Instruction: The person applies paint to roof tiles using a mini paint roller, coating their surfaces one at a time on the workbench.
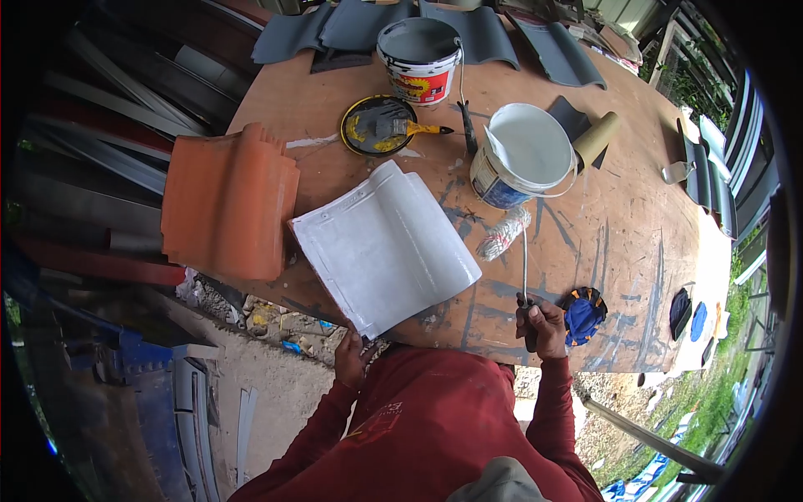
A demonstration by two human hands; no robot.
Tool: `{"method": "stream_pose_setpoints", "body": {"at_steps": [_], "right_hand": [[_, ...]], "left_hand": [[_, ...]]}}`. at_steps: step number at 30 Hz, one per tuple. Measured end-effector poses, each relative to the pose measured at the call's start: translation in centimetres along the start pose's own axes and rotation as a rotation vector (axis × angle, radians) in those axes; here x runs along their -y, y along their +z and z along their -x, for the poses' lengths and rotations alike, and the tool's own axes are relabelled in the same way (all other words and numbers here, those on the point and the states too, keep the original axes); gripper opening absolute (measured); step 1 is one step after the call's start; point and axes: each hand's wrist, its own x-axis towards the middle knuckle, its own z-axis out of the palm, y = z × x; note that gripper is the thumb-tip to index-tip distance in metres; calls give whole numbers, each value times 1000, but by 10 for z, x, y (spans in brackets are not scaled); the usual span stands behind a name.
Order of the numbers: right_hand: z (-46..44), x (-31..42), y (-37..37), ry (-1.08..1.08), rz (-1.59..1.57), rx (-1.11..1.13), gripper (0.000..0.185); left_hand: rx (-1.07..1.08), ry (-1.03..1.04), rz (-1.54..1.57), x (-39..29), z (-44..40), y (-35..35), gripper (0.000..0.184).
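Observation:
My right hand (544, 326) is closed around the dark handle of a paint roller (505, 234), whose shaggy head hangs over the table just below the white paint bucket (527, 151). At the near corner of a white-coated roof tile (386, 247), my left hand (352, 360) touches the tile's edge; whether its fingers grip the underside is hard to see. The tile lies at an angle near the table's front edge. Left of it stands a stack of orange tiles (226, 205).
A bucket of grey paint (418, 67), a lid (376, 125) with a yellow-handled brush (410, 128), and grey tiles (468, 35) are at the back. A blue cloth-like item (584, 316) lies right of my right hand on the wooden table (619, 251).

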Motion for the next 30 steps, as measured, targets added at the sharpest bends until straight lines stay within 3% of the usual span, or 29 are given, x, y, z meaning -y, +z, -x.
{"method": "stream_pose_setpoints", "body": {"at_steps": [4,6,9,10,12,13,14,16,20,22,24,27,29,30], "right_hand": [[-17,25,12,-174,31,-175,44],[-35,47,13,-281,136,-306,45],[-50,89,2,-308,425,-385,39],[-53,109,-1,-251,516,-441,34],[-59,144,-26,-354,944,-412,30],[-61,170,-32,-471,1162,-374,29],[-63,199,-32,-589,1378,-332,27],[-69,256,-21,-482,1671,-259,23],[-124,322,5,-563,2031,-89,12],[-157,340,34,-469,2190,-14,10],[-193,334,52,-562,2216,178,11],[-234,306,88,-319,2375,331,11],[-261,284,86,-292,2424,359,11],[-272,274,79,-311,2460,356,11]], "left_hand": [[-45,184,-182,23,-14,-13,30],[-105,225,-130,38,-20,-20,29],[-44,361,-510,35,-25,-40,35],[-41,362,-503,33,-30,-40,35],[-250,433,-290,29,-41,-46,36],[-233,447,-327,23,-51,-62,39],[-228,456,-551,-3,-48,-68,38],[-125,403,-568,-1,-69,-109,36],[-67,418,-668,-11,-71,-113,34],[-110,426,-576,-12,-64,-102,35],[-104,361,-455,-18,-56,-85,38],[-254,202,-167,-33,-57,-64,39],[-104,202,439,-27,-89,-93,38],[-106,205,441,-33,-99,-102,38]]}}
